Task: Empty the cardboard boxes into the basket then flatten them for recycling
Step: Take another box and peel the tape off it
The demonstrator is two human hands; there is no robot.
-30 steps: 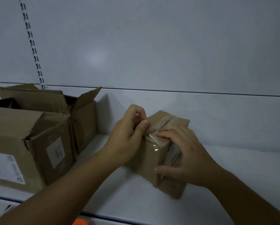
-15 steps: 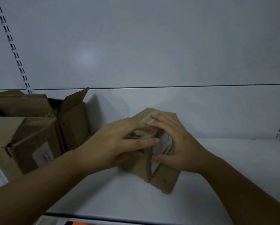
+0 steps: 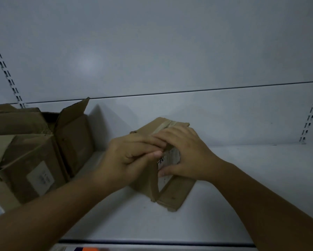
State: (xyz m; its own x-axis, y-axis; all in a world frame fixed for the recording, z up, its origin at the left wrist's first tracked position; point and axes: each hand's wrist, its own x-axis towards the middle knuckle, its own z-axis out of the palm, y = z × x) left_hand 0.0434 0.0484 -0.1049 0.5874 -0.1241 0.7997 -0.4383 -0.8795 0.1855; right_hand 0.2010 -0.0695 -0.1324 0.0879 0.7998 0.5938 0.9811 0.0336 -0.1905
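A small brown cardboard box (image 3: 173, 194) with a strip of tape along its top stands on the white shelf (image 3: 242, 187), mid-frame. One end flap hangs down onto the shelf and a white label shows in the open end. My left hand (image 3: 128, 160) grips the box's near top edge from the left, fingers curled over it. My right hand (image 3: 184, 151) lies over the top and open end, thumb below the label. What is inside the box is hidden.
Two larger brown boxes stand at the left: a labelled one (image 3: 25, 169) in front, an open one (image 3: 72, 134) with raised flaps behind. The shelf's back panel and slotted uprights (image 3: 309, 120) close the rear. An orange object (image 3: 90, 249) shows below the shelf's front edge.
Both hands left the tape strip and moved down onto the box's near end. An end flap has dropped open onto the shelf. The view has tilted slightly.
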